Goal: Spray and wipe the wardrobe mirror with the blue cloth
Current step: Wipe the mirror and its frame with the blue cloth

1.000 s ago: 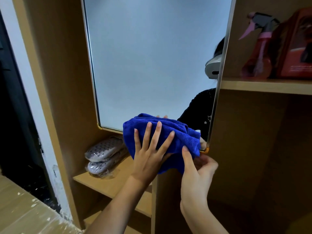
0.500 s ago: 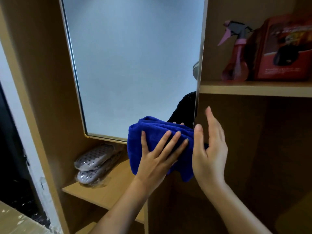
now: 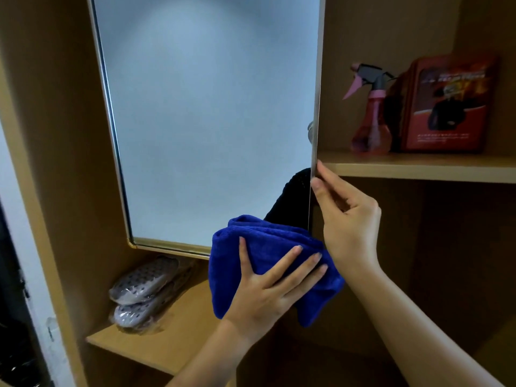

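grey perforated slippers [image 3: 145, 283] are seen stacked on the lower left shelf [image 3: 156, 350], under the mirror's bottom left corner. the wardrobe mirror [image 3: 206, 121] is mounted upright, long axis vertical, and most of its glass lies above and to the left of both hands. the blue cloth [image 3: 251, 247] is bunched at the mirror's bottom right corner, part of it hanging below the frame. the left hand [image 3: 268, 291] is laid flat on the cloth with fingers straight and spread, pressing it toward the glass; its forearm comes up from bottom centre. this hand is judged the nearer one for wiping, and the unwiped run of glass is up and left of it. the right hand [image 3: 346, 219] is placed just right of the cloth, thumb and forefinger tips set against the mirror's right edge, other fingers loosely curled; whether the edge is pinched or only touched cannot be told. the edge is judged to be steadied for the wipe. further right, a pink spray bottle [image 3: 371, 118] is stood upright on the upper shelf [image 3: 418, 167], touching or just beside a red box [image 3: 446, 107], well apart from both hands.
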### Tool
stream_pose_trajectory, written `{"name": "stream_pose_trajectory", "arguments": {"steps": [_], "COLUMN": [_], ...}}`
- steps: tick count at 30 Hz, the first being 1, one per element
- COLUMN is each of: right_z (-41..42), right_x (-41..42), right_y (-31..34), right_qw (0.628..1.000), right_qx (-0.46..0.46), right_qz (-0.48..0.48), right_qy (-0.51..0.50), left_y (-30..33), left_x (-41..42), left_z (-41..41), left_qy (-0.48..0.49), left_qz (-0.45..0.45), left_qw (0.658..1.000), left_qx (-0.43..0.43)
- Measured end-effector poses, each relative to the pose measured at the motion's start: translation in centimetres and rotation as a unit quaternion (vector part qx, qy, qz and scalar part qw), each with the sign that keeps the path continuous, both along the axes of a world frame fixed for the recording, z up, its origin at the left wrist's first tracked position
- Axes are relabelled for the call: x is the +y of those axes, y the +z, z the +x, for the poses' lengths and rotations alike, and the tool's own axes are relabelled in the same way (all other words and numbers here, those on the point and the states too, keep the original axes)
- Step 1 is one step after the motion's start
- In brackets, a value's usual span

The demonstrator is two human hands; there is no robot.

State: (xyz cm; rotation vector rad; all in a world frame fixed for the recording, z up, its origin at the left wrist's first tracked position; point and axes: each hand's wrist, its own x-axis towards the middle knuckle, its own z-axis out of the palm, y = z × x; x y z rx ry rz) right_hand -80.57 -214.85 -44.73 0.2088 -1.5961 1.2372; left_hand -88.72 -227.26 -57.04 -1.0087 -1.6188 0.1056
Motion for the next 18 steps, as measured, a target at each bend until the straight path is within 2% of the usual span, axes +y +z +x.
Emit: {"name": "stream_pose_trajectory", "arguments": {"steps": [9, 15, 18], "right_z": [-0.2, -0.5, -0.5], "right_x": [-0.4, -0.4, -0.4], "right_y": [-0.1, -0.3, -0.5], "right_qw": [1.0, 1.0, 0.999], "right_qx": [0.011, 0.017, 0.019], "right_qz": [-0.01, -0.006, 0.009], "right_qy": [-0.015, -0.019, -0.039], "left_y": [-1.1, -1.4, -0.1], "left_x": [-2.4, -2.9, -0.6], "left_z": [-2.3, -2.3, -1.1], "left_qy": [0.0, 0.014, -0.012], "left_qz": [-0.048, 0.011, -0.022], "left_qw": [0.997, 1.0, 1.0], "left_qx": [0.062, 0.02, 0.018]}}
